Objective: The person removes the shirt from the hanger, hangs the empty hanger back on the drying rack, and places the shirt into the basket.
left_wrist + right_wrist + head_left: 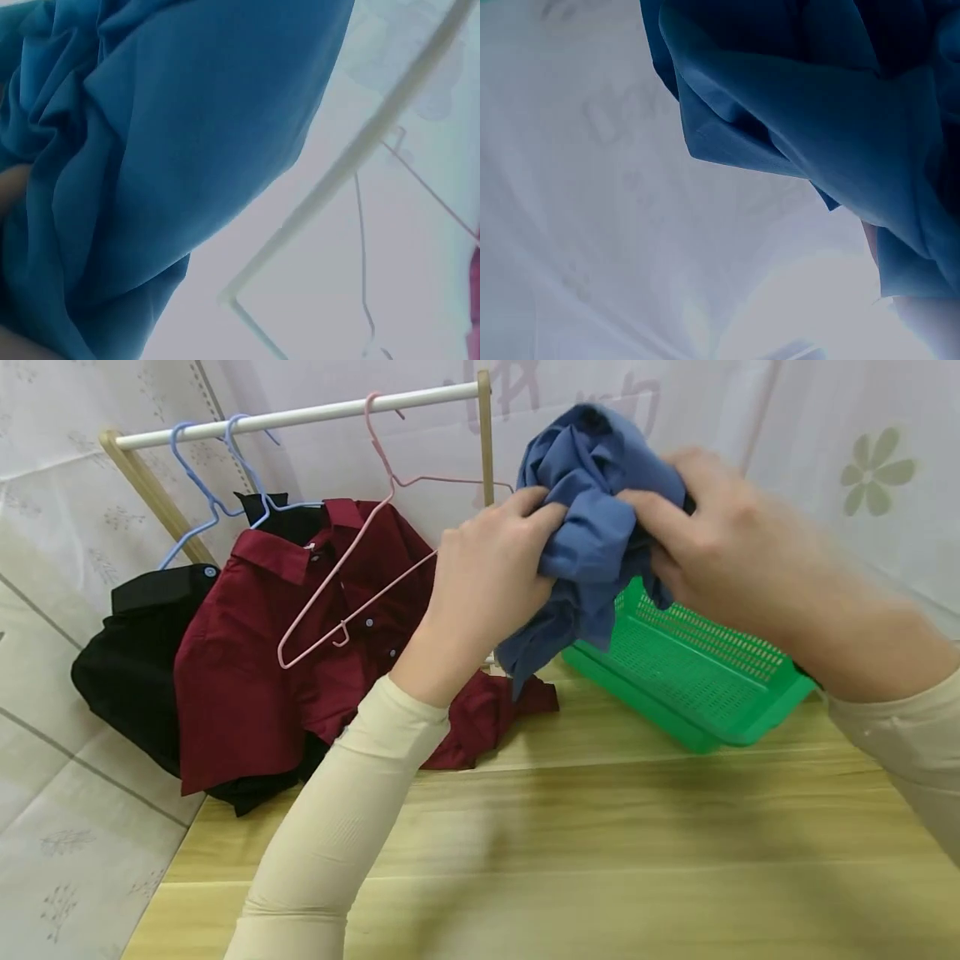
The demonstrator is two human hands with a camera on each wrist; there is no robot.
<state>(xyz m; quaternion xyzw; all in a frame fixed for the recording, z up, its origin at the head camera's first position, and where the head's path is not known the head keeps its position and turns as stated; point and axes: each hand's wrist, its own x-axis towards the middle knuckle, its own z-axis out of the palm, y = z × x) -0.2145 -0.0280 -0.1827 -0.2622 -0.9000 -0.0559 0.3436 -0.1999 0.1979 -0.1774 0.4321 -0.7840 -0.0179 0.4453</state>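
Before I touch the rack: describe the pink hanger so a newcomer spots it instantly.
Start at the clothes rack in the left half of the head view. Go to its rightmost hanger, the pink hanger, partly overlapping the dark red shirt. Unlike the two blue hangers to its left, it's pink and shows no garment on it.

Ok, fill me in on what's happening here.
A person is holding up a bunched blue cloth, with the left hand and right hand both gripping it. At the left, a maroon shirt and a black garment hang from the rack. A pink hanger hangs there bare, and a green basket sits on the wooden table.
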